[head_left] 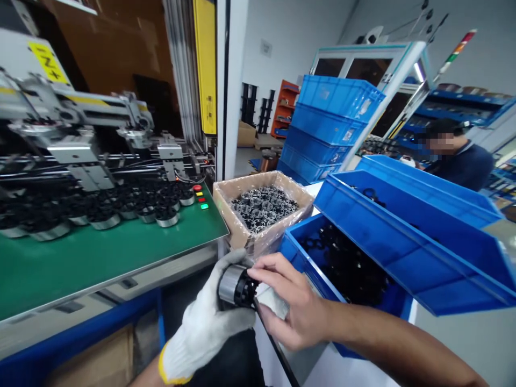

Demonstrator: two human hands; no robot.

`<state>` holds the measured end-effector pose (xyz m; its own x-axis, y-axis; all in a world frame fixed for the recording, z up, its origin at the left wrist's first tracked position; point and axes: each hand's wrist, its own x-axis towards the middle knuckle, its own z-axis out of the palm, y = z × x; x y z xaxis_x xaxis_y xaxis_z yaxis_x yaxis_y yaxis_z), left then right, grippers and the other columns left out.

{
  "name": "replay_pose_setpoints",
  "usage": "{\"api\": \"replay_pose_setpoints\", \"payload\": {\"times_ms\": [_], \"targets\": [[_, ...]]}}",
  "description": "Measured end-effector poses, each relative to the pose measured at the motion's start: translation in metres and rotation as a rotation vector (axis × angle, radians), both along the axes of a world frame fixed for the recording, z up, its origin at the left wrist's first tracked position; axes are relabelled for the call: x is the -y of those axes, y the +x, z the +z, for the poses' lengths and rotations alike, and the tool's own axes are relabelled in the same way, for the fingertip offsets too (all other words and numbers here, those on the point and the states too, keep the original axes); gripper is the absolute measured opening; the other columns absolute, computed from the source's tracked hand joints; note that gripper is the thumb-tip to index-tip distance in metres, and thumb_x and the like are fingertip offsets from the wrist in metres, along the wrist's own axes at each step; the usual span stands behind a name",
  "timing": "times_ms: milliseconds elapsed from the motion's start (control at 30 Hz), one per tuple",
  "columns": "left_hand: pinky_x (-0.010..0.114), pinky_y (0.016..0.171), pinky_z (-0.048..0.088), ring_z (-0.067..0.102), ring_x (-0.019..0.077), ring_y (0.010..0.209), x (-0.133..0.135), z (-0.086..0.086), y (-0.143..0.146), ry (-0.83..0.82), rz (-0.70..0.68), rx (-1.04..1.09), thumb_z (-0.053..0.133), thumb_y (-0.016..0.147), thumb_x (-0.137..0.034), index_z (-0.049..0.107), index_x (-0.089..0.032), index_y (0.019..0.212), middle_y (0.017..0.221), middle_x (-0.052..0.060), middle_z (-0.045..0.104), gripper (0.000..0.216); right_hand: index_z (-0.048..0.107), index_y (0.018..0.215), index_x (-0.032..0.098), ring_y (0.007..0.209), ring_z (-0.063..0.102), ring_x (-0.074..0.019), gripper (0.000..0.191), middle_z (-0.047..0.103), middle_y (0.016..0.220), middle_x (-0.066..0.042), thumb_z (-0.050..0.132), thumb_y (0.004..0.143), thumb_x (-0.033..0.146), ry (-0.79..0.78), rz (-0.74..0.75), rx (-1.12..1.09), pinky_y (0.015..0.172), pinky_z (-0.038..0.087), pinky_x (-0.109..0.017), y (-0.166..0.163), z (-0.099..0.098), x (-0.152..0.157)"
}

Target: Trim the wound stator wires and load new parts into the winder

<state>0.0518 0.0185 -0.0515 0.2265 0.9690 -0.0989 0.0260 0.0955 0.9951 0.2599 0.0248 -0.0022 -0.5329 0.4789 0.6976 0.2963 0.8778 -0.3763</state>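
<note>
My left hand (205,322), in a white knit glove with a yellow cuff, is wrapped around a motor stator core (229,285), a short silvery metal cylinder tilted on its side. A black plastic end piece (244,290) with prongs sits at its right end. My right hand (290,301) is bare, with its fingertips closed on that black end piece. Whether the end piece is fully seated on the core cannot be seen. Just beyond my hands stands a cardboard box (237,226) lined with clear plastic, holding many metal and black rings.
On the left, a green worktop (121,252) carries rows of stator cores beneath a machine (80,156). Blue bins (407,247) with black parts stand at right, overlapping. Stacked blue crates (322,129) rise behind. A person (459,156) is at the far right.
</note>
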Motion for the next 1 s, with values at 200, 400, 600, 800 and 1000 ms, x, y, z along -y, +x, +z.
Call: {"api": "replay_pose_setpoints", "payload": {"times_ms": [200,400,600,800,1000], "targets": [[0.04,0.109,0.052,0.067,0.0315,0.12,0.001,0.007,-0.003,0.034,0.04,-0.069,0.077,0.061,-0.027,0.053,-0.024,0.146,0.131,0.006,0.072,0.089,0.056,0.133,0.008,0.105,0.066,-0.0242,0.043,0.066,0.112,-0.018,0.064,0.092,0.018,0.277,-0.175,0.143,0.085,0.062,-0.034,-0.003,-0.008,-0.002],[0.039,0.105,0.055,0.071,0.03,0.113,0.005,0.005,-0.004,0.05,0.033,-0.122,0.077,0.06,-0.024,0.056,-0.025,0.144,0.118,0.004,0.077,0.086,0.061,0.124,0.004,0.098,0.069,-0.0251,0.038,0.07,0.103,-0.018,0.067,0.09,0.02,0.357,-0.227,0.111,0.081,0.061,-0.035,-0.006,-0.011,0.001],[0.033,0.096,0.06,0.073,0.0263,0.11,0.006,0.011,-0.003,0.005,-0.018,-0.219,0.077,0.067,-0.029,0.054,-0.028,0.145,0.128,0.002,0.074,0.082,0.062,0.123,0.005,0.097,0.069,-0.0254,0.038,0.07,0.102,-0.018,0.067,0.091,0.023,0.356,-0.228,0.105,0.079,0.061,-0.035,-0.007,-0.013,0.003],[0.031,0.091,0.061,0.074,0.0257,0.108,0.011,0.007,-0.003,0.004,-0.007,-0.185,0.072,0.07,-0.026,0.054,-0.029,0.147,0.13,0.001,0.074,0.079,0.06,0.126,0.003,0.097,0.069,-0.0268,0.042,0.07,0.102,-0.019,0.071,0.089,0.021,0.352,-0.211,0.135,0.08,0.062,-0.037,-0.01,-0.016,0.004],[0.042,0.11,0.053,0.068,0.0294,0.122,0.013,-0.018,0.0,0.149,0.06,-0.093,0.068,0.078,-0.023,0.058,-0.024,0.143,0.136,0.006,0.071,0.066,0.059,0.127,0.006,0.095,0.069,-0.0258,0.041,0.069,0.102,-0.018,0.071,0.091,0.022,0.287,-0.164,0.109,0.079,0.062,-0.037,-0.01,-0.015,0.0]]}}
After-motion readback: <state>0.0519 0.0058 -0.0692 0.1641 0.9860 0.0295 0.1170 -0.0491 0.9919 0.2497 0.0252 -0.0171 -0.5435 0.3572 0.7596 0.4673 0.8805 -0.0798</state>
